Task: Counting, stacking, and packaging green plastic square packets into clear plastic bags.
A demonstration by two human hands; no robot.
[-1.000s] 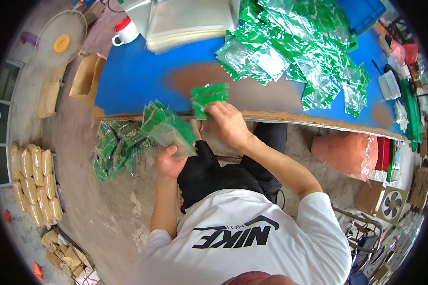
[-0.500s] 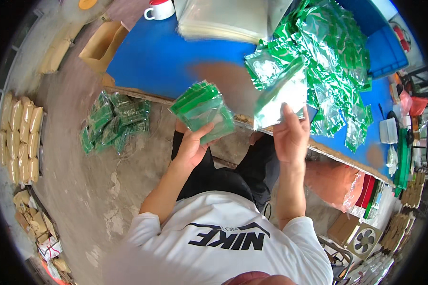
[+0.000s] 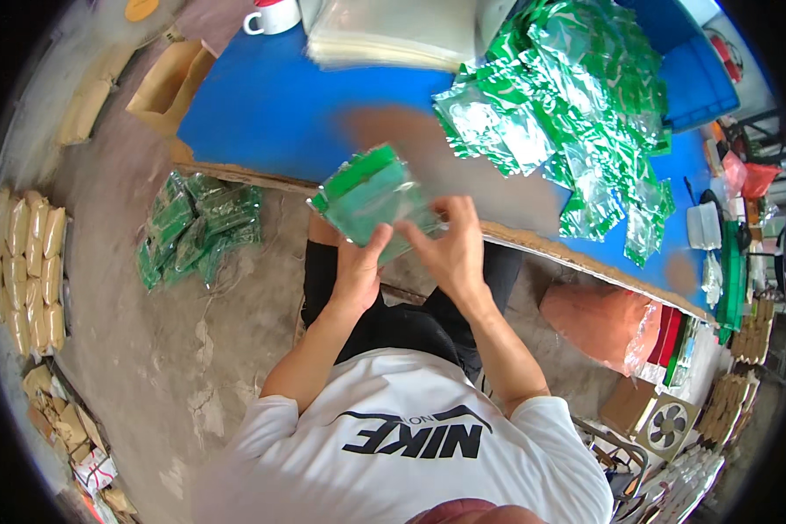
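While the left hand [image 3: 358, 275] clamps the lower edge of a flat stack of green-and-clear plastic packets [image 3: 371, 199], the right hand [image 3: 454, 249] meets its right corner, its grip unclear. The stack is held near the blue-topped wooden desk's [image 3: 262, 113] front edge, left of a shiny green-and-silver packet heap [image 3: 576, 105].

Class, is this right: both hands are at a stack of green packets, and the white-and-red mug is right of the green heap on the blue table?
Not quite: the mug is left of the green heap on the blue table, not right of it, as the head view shows. The rest holds: the left hand and right hand are at the stack of green packets.
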